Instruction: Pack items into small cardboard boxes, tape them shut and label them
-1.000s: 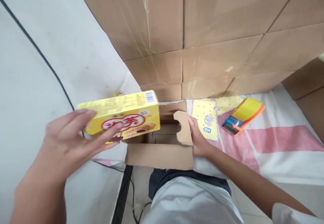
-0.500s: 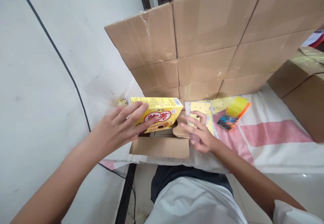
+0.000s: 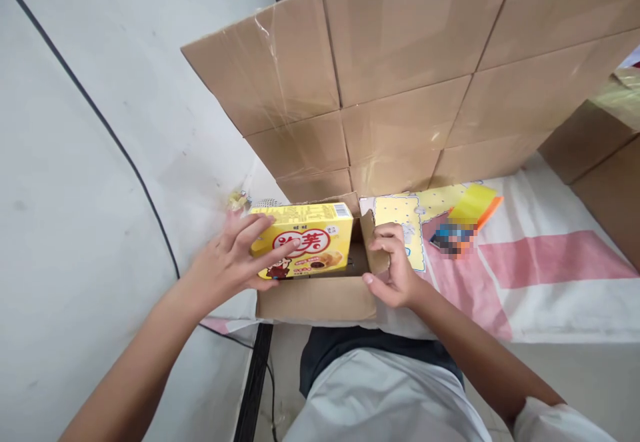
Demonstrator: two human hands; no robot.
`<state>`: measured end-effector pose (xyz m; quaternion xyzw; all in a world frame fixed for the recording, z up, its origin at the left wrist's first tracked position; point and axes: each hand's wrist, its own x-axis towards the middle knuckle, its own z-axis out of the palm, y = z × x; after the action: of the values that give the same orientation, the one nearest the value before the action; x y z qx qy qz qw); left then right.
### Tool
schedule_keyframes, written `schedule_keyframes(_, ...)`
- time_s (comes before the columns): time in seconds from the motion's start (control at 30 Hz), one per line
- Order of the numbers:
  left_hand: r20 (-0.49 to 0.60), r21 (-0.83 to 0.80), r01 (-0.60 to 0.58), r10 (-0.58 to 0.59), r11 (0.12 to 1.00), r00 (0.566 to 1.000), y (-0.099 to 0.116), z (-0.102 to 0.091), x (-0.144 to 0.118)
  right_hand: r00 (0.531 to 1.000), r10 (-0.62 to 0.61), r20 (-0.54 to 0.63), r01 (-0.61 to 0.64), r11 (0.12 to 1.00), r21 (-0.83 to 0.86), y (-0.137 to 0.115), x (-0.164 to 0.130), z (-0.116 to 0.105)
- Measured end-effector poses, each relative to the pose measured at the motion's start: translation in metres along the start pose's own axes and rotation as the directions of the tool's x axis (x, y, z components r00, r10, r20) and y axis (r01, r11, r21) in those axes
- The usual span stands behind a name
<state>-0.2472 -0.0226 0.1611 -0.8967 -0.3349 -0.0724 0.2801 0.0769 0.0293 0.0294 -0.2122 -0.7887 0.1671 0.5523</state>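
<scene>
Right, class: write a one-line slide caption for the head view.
Left hand holds a yellow snack box over an open carton; right hand grips its flap.

Orange-yellow item (image 3: 463,223) partly blurred; yellow box (image 3: 300,241) hides the carton's (image 3: 315,299) inside.

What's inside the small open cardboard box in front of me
The yellow snack box, held by the left hand, sits over the open carton and covers most of its inside. The right hand holds a flap. Only a dark gap shows; any contents are hidden.
</scene>
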Motion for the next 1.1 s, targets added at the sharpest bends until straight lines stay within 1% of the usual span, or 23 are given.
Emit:
schedule_keyframes(0.07, -0.025, -0.083, -0.044, 0.042, 0.996, 0.999, 0.000, 0.010, 0.005, 0.999, 0.001, -0.037, -0.001, 1.000, 0.012, 0.003, -0.002, 0.001)
schedule_keyframes(0.1, -0.024, -0.127, -0.046, 0.043, 0.991, 0.999, 0.002, 0.017, 0.008, 0.999, 0.004, -0.046, -0.003, 1.000, 0.022, 0.003, -0.003, 0.001)
schedule_keyframes(0.13, 0.000, -0.166, -0.035, 0.036, 0.986, 0.999, 0.003, 0.023, 0.012, 0.999, 0.012, -0.052, -0.010, 0.999, 0.034, 0.004, -0.003, 0.000)
schedule_keyframes(0.2, 0.111, -0.227, 0.001, 0.025, 0.974, 0.994, 0.008, 0.036, 0.021, 0.998, 0.031, -0.057, -0.028, 0.998, 0.053, 0.004, -0.005, -0.002)
schedule_keyframes(0.27, 0.236, -0.288, 0.044, 0.027, 0.957, 0.972, 0.012, 0.044, 0.030, 0.998, 0.037, -0.051, -0.035, 0.998, 0.052, 0.004, -0.006, -0.005)
schedule_keyframes(0.33, 0.306, -0.355, 0.083, 0.032, 0.931, 0.951, 0.013, 0.047, 0.038, 0.998, 0.050, -0.047, -0.048, 0.998, 0.038, 0.004, -0.007, -0.005)
schedule_keyframes(0.4, 0.338, -0.386, 0.110, 0.029, 0.916, 0.941, 0.013, 0.046, 0.042, 0.993, 0.092, -0.068, -0.088, 0.994, 0.060, 0.005, -0.008, -0.004)
schedule_keyframes(0.47, 0.350, -0.375, 0.133, 0.007, 0.917, 0.937, 0.014, 0.044, 0.045, 0.985, 0.149, -0.086, -0.138, 0.983, 0.121, 0.006, -0.008, 0.000)
schedule_keyframes(0.53, 0.347, -0.352, 0.162, -0.032, 0.922, 0.937, 0.018, 0.042, 0.049, 0.982, 0.174, -0.073, -0.158, 0.971, 0.182, 0.007, -0.008, 0.003)
schedule_keyframes(0.63, 0.406, -0.334, 0.210, -0.061, 0.919, 0.912, 0.025, 0.041, 0.055, 0.991, 0.134, -0.019, -0.128, 0.973, 0.194, 0.007, -0.006, 0.003)
schedule_keyframes(0.7, 0.455, -0.329, 0.231, -0.060, 0.916, 0.889, 0.027, 0.039, 0.058, 0.996, 0.088, 0.027, -0.091, 0.985, 0.149, 0.006, -0.004, 0.000)
schedule_keyframes(0.77, 0.470, -0.334, 0.245, -0.065, 0.910, 0.880, 0.027, 0.037, 0.060, 0.996, 0.049, 0.070, -0.055, 0.994, 0.093, 0.006, -0.002, -0.003)
schedule_keyframes(0.87, 0.469, -0.356, 0.248, -0.057, 0.901, 0.881, 0.027, 0.036, 0.061, 0.995, 0.020, 0.094, -0.025, 0.998, 0.057, 0.006, 0.000, -0.005)
schedule_keyframes(1.0, 0.456, -0.384, 0.263, -0.066, 0.885, 0.888, 0.029, 0.031, 0.058, 0.990, 0.045, 0.131, -0.052, 0.998, 0.043, 0.007, 0.001, -0.005)
schedule_keyframes(1.03, 0.441, -0.379, 0.274, -0.088, 0.884, 0.893, 0.030, 0.029, 0.054, 0.989, 0.050, 0.137, -0.057, 0.997, 0.044, 0.007, 0.001, -0.005)
schedule_keyframes(1.07, 0.415, -0.355, 0.298, -0.137, 0.886, 0.900, 0.030, 0.026, 0.047, 0.988, 0.056, 0.142, -0.063, 0.997, 0.048, 0.007, 0.000, -0.005)
schedule_keyframes(1.1, 0.367, -0.313, 0.350, -0.227, 0.883, 0.902, 0.030, 0.024, 0.038, 0.988, 0.064, 0.141, -0.073, 0.996, 0.054, 0.007, 0.000, -0.005)
